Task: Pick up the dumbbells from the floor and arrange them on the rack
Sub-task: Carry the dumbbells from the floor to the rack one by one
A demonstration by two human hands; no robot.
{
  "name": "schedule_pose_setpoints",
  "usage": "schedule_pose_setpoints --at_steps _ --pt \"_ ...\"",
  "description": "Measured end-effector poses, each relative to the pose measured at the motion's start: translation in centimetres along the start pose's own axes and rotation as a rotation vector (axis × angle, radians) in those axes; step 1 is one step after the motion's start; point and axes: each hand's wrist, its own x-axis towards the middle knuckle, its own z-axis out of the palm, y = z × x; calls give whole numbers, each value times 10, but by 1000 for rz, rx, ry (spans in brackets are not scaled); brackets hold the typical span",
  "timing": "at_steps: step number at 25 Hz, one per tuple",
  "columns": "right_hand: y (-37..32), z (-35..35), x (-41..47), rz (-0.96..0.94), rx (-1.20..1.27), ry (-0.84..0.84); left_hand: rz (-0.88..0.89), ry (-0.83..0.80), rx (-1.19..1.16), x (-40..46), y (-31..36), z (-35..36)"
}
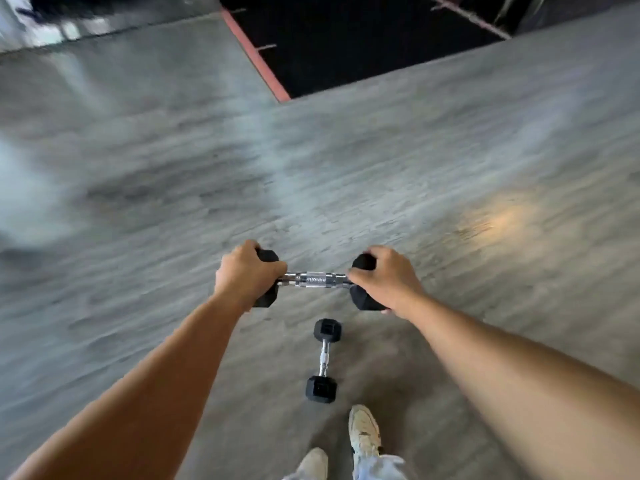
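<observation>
I hold a black hex dumbbell point(316, 279) with a chrome handle crosswise in front of me, lifted above the floor. My left hand point(244, 271) is wrapped over its left head and my right hand point(384, 278) over its right head. A smaller black hex dumbbell point(323, 360) lies on the grey floor just below the held one, pointing away from me, close to my feet. No rack is in view.
Grey wood-look floor point(346, 168) spreads all around, blurred by motion. A black mat point(363, 43) with a red border lies at the far centre. My pale shoes point(363, 434) stand at the bottom edge.
</observation>
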Motion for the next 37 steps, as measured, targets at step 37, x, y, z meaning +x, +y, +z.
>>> schedule_pose_setpoints --at_steps 37 --pt "473 -337 -1139 1429 361 1595 1542 -1430 330 -1198 181 520"
